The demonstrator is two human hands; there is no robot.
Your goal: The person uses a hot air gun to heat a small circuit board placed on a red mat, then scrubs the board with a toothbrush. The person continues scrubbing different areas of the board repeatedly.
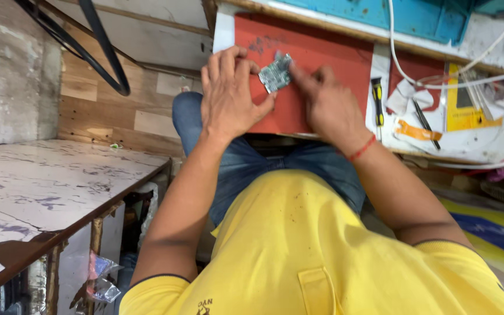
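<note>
1. Nearest you, your yellow shirt (298,245) and blue jeans (252,163) fill the lower frame, both forearms reaching up to the red mat (316,58) on the workbench.
2. Your left hand (228,96) rests on the mat's left half, fingers curled, thumb and fingertips pinching the left edge of a small circuit board (276,73). It is a loose grasp, not a clench.
3. Your right hand (328,105), a red thread at its wrist, lies just right of the board, index finger stretched out and touching the board's right edge; the other fingers are folded and hold nothing that shows.
4. The board sits near the mat's upper middle, tilted. It looks light, thin, stiff and probably fragile, so edges are the safest hold, away from the parts on its face.
5. Right of the mat lie a yellow-and-black screwdriver (377,99), tweezers (426,122) and an orange tool (415,131).
6. Beyond the mat, white cables (438,81) loop across the bench.
</note>
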